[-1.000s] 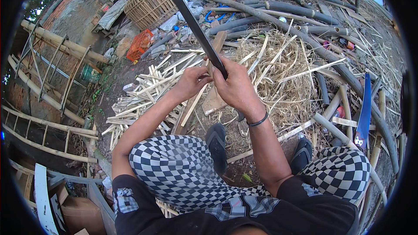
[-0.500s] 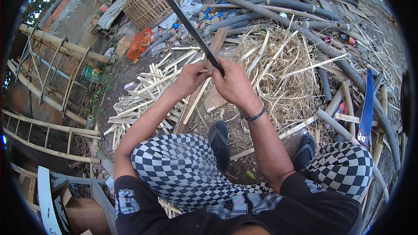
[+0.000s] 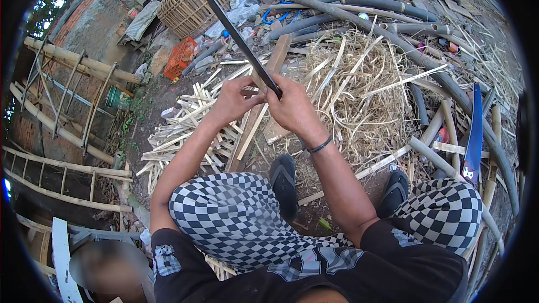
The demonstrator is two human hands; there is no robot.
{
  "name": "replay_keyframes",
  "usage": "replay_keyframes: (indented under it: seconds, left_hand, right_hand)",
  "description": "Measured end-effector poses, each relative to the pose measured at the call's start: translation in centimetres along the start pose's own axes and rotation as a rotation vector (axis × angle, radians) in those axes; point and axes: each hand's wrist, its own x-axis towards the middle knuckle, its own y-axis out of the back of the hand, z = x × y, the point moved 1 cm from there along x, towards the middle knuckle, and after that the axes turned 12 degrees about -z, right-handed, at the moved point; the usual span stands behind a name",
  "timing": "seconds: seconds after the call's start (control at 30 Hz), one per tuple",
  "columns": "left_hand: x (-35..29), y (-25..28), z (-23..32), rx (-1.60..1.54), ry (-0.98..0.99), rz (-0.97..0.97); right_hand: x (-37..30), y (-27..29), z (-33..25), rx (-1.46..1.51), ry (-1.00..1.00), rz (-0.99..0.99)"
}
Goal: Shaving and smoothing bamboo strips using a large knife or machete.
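On my feed from afar, the far left shows bamboo frames [image 3: 84,63] with rungs, and a white board [image 3: 63,261] standing below them. Next I find a round woven basket [image 3: 193,4], an orange crate [image 3: 181,58] just below it, and a heap of pale split strips [image 3: 188,126] on the ground. Over that heap's right side I see the left hand [image 3: 231,101], its fingers [image 3: 241,82] pinching a short pale strip [image 3: 259,82]. That strip sits against the long dark blade [image 3: 231,27], which slants up and left from the right hand [image 3: 293,105], whose fingers are clenched around its lower end. Behind the hands lies a wooden plank [image 3: 278,55]. Below, I make out plaid patches [image 3: 317,262] shaped like block characters on the dark shirt [image 3: 393,275], above checkered trousers [image 3: 224,205]. Further right spreads a mound of curly shavings [image 3: 365,112], then bamboo poles [image 3: 418,56]. At far right a blue saw [image 3: 475,129] carries a white mark near its lower end, too small for me to read.
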Motion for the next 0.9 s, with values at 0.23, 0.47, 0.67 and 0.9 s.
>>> replay_keyframes:
  seconds: [0.23,0.47,0.67,0.9]
  left_hand:
    - [0.8,3.9,5.8,0.241,-0.123,0.353]
    - [1.6,3.3,6.2,0.262,-0.181,0.312]
    - [1.2,3.8,5.5,0.236,-0.023,0.261]
    - [1.0,3.3,5.9,0.087,-0.032,0.214]
  right_hand:
    - [0.1,0.4,0.1,-0.077,-0.070,-0.019]
    - [0.3,0.0,0.1,0.032,-0.087,-0.037]
    - [0.8,0.5,1.8,0.050,-0.061,0.070]
    - [0.6,0.9,0.2,0.334,-0.303,-0.155]
